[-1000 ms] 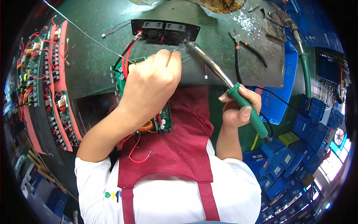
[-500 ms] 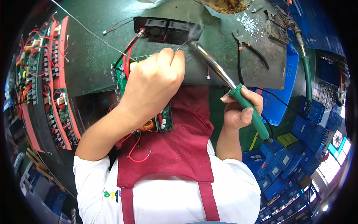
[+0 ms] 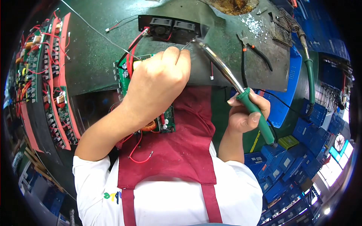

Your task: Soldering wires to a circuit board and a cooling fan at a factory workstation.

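Presently, I log: left hand pinching thin wire; right hand clasping soldering iron — soldering, I judge; next move calls for steady, light contact.

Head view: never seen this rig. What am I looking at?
No robot: just a person's bare hands, seen from above. Every picture comes from one camera, the left of two fisheyes worn on the head, so straight edges bend near the rim.

The right hand holds a soldering iron. The left hand pinches a thin wire pointing toward the iron's tip, near a black panel with two fans.

A green board is partly hidden by the left hand. Pliers lie on the bench.
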### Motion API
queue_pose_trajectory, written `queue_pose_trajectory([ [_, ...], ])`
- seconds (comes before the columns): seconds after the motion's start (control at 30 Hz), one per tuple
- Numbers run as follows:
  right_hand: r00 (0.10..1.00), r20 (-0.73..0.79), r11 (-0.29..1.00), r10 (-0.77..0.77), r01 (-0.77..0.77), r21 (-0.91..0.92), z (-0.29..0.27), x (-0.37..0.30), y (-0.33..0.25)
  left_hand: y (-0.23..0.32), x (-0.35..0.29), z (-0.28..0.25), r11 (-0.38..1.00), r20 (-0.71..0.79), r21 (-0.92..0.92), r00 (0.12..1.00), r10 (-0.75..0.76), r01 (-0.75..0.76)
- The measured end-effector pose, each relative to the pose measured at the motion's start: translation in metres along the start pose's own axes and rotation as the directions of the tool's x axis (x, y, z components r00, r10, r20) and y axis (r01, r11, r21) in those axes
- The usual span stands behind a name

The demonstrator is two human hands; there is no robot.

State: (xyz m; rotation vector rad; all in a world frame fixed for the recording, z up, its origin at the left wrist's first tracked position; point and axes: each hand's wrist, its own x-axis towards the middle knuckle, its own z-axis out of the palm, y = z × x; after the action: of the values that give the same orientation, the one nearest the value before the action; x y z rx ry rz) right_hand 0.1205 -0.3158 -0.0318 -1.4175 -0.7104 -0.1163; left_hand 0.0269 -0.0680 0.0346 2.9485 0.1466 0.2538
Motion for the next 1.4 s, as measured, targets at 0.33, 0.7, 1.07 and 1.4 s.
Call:
queue_pose_trajectory([
  [0.33,0.999,-0.041,0.999,-0.032,0.032,0.007,0.0,0.013,-0.01,0.001,0.006,0.0,0.999,-0.059,-0.037,0.998,0.029,-0.032],
  [0.7,1.0,-0.003,0.999,-0.012,0.011,-0.047,0.003,0.016,-0.009,0.0,0.008,0.002,0.998,-0.076,-0.045,0.996,0.046,-0.049],
  [1.07,1.0,0.006,0.997,-0.021,0.021,-0.069,0.003,0.017,-0.011,0.001,0.006,0.002,0.998,-0.083,-0.042,0.996,0.034,-0.038],
  [1.4,0.992,-0.029,0.991,-0.124,0.123,-0.054,0.009,0.037,0.004,-0.008,-0.043,-0.103,0.995,-0.187,-0.093,0.982,0.005,-0.023],
])
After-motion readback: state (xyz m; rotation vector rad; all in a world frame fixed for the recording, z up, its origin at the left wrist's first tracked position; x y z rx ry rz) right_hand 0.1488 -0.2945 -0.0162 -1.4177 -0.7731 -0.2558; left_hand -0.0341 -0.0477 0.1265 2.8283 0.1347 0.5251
